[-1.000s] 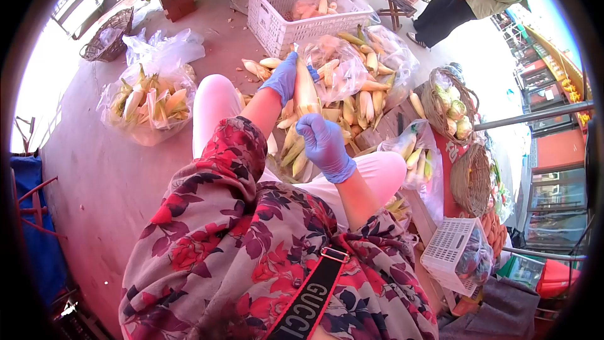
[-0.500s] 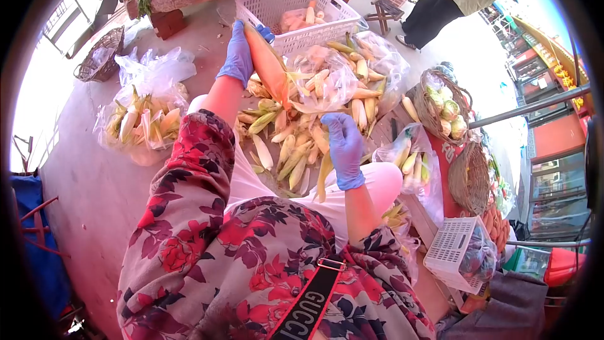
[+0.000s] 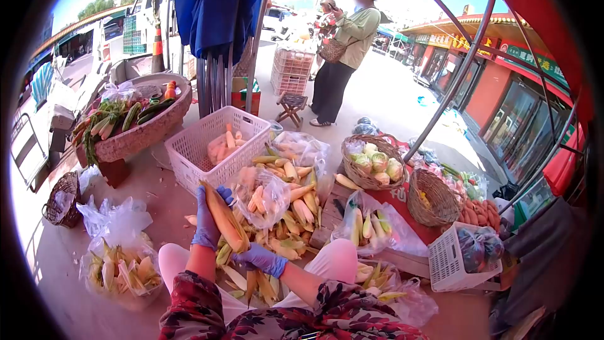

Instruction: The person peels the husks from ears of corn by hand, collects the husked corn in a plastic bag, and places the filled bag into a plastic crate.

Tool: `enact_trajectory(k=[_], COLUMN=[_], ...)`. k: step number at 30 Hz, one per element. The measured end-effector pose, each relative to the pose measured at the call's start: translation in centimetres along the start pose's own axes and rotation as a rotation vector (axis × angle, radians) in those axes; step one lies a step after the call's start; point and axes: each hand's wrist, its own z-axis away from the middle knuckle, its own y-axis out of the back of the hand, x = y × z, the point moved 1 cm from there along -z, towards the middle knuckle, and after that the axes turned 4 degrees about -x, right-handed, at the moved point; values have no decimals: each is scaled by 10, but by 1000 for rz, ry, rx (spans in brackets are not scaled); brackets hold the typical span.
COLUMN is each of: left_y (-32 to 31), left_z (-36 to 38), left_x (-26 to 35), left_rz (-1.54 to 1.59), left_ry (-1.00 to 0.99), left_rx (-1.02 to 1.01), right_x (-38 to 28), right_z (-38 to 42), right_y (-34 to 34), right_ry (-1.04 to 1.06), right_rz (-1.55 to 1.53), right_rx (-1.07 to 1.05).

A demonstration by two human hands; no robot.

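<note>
My left hand [image 3: 206, 225], in a blue-purple glove, is wrapped around an ear of corn [image 3: 225, 219] that still has yellowish husk on it. The ear slants down toward my right. My gloved right hand [image 3: 263, 260] is closed at its lower end, on the corn husk [image 3: 251, 284], a strip of which appears to hang below the fingers; the fingertips are partly hidden. Below and beyond lies a pile of corn and loose husks [image 3: 286, 242], with a clear plastic bag of peeled ears [image 3: 263, 198] on top.
A white plastic crate [image 3: 182, 162] holding bagged corn stands ahead. Bags of corn lie left [image 3: 123, 271] and right [image 3: 365, 223]. Cabbages fill a wicker basket [image 3: 376, 158]. A stone trough [image 3: 170, 113] holds vegetables. Farther off stands a person in a hat [image 3: 352, 38]. Metal tent poles [image 3: 456, 75] slant overhead.
My view has tilted up, showing the street. My right hand, earlier apart from the ear with a husk strip, is now at the ear's lower end. My left hand still grips the ear.
</note>
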Motion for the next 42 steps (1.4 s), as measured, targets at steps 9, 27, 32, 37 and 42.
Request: enact_trajectory(k=[9,27,32,37,42], left_y=[-32,-35,6,-20,-1], left_z=[58,88,53,65,53], left_x=[-28,-44,-18,-4,-9], left_rz=[-335,-1328,-1253,-420,248], left_ry=[-34,407,308,457,531], left_rx=[-147,-420,-379,-233,-367], right_x=[7,52,-37,-122,-180], right_z=[2,26,32,59,172], right_y=[1,26,55,84,123], right_ry=[110,33,-101,157,547], right_rz=[427,1394,1353,1035,213], right_rx=[272,-191,164,578,897])
